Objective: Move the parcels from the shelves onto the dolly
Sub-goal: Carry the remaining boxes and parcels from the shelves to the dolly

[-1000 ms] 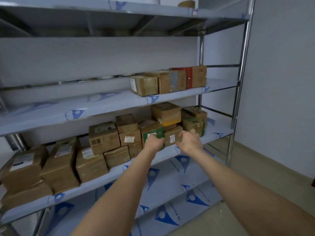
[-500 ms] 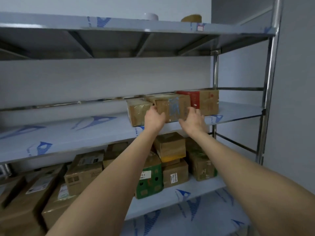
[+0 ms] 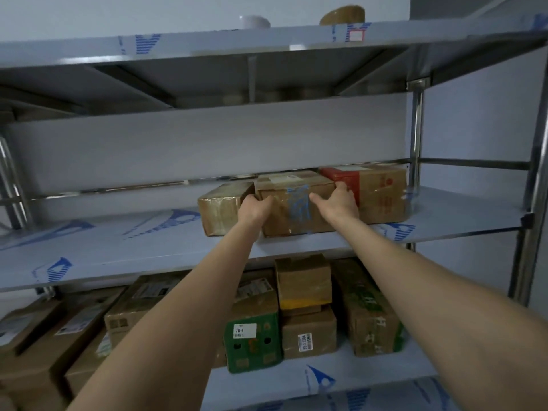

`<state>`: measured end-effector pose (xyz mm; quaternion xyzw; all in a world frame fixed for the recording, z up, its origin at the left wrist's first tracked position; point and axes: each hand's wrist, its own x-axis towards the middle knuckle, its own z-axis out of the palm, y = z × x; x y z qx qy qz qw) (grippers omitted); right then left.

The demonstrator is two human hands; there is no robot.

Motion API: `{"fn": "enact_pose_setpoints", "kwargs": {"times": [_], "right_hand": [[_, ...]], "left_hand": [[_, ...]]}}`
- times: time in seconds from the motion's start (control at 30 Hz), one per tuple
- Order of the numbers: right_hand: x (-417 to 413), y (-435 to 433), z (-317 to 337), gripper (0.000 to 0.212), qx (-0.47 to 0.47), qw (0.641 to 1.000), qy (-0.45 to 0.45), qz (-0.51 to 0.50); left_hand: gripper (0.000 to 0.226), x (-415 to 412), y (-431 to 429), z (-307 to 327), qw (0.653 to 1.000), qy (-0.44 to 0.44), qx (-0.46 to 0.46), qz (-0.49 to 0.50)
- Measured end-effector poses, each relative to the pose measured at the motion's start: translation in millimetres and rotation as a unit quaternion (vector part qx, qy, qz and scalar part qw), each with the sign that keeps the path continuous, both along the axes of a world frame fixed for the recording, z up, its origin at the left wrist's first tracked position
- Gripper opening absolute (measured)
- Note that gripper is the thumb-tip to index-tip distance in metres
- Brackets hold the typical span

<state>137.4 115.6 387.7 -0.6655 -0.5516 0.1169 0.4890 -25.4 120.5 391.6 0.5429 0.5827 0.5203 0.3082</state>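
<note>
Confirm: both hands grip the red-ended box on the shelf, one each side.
Wrong box. The head view shows the left hand and right hand gripping the blue-taped box on that shelf, one each side, not the red-ended box.

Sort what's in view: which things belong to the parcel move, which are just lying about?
Job: blue-taped parcel, held by left hand and right hand; plain brown parcel; red-and-brown parcel; lower-shelf parcels.
Lying about: white object and tan object on the top shelf.

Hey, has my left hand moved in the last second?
Yes. The left hand went up, from the green box on the lower shelf to the blue-taped parcel on the shelf above.
</note>
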Motion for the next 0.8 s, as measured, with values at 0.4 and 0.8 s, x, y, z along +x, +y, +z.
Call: {"fn": "enact_pose_setpoints", "kwargs": {"times": [0.4,0.8], "right_hand": [[-18,-43,1,0.072,0.041,0.991,0.107,-0.071],[-19,-109,-28,0.063,-0.063,0.982,0.180,0.003]], "left_hand": [[0.053,-23,-48,6,0.999,-0.035,0.015,0.034],[0.064,-43,-110,-16,0.994,0.030,-0.087,-0.050]]}}
